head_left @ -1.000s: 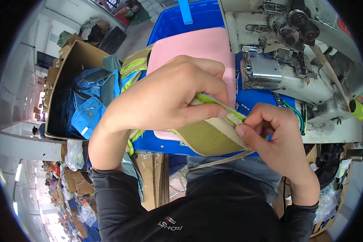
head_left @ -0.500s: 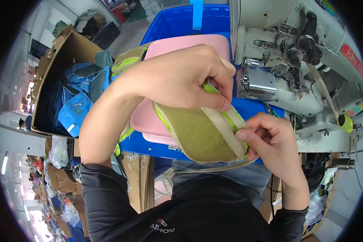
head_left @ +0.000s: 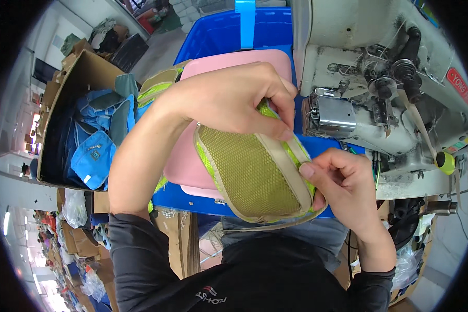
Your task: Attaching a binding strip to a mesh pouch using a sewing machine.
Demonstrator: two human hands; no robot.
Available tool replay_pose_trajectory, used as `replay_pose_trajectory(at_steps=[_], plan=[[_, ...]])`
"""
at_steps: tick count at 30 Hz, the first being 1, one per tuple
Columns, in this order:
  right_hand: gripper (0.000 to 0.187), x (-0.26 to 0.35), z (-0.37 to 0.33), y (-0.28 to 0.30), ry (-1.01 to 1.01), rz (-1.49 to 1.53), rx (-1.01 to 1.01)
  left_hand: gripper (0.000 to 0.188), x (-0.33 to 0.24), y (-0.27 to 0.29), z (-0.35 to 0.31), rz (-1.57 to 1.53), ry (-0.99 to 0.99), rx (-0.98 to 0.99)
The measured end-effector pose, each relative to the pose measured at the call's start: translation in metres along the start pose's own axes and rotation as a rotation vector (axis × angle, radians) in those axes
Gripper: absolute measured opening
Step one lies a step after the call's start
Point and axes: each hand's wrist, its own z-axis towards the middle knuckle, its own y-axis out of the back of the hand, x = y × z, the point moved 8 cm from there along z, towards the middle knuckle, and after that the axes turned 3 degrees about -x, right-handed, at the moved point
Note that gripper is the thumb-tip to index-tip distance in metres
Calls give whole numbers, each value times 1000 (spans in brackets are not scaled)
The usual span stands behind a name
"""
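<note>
Works at a blue table (head_left: 317, 147) bearing a pink board (head_left: 265, 57), with a sewing machine (head_left: 400, 135) at right of the frame, a blue bin (head_left: 208, 39) at top centre and a carton (head_left: 78, 73) at left. Holds a khaki mesh cloth (head_left: 249, 171) at centre, left hand (head_left: 244, 99) and right hand (head_left: 343, 174) both clamped, thumb against fingers, on its right edge. Slants lengthwise from upper left to lower right, rounded end toward the bottom.

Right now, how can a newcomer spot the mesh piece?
Find the big sewing machine at right. Left of it, the left hand and right hand hold the broad olive mesh piece. Unlike the similar lime-edged cloth beyond the left forearm, this one is in both hands.
</note>
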Motion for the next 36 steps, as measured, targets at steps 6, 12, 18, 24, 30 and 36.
replay_pose_trajectory(at_steps=[6,12,18,24,30,36], plan=[[19,-14,15,7,-27,72,-56,15,47,-1,20,-55,149,18],[22,-23,32,18,-32,85,-184,33,66,12,46,10,253,30],[26,-30,38,22,-32,177,-296,40,62,31,56,181,239,-48],[26,-30,39,18,-26,172,-353,39,63,37,60,134,121,-123],[28,-29,40,21,-12,136,-390,39,63,44,62,109,11,-199],[30,-29,42,19,-14,92,-368,38,76,38,50,160,62,-426]])
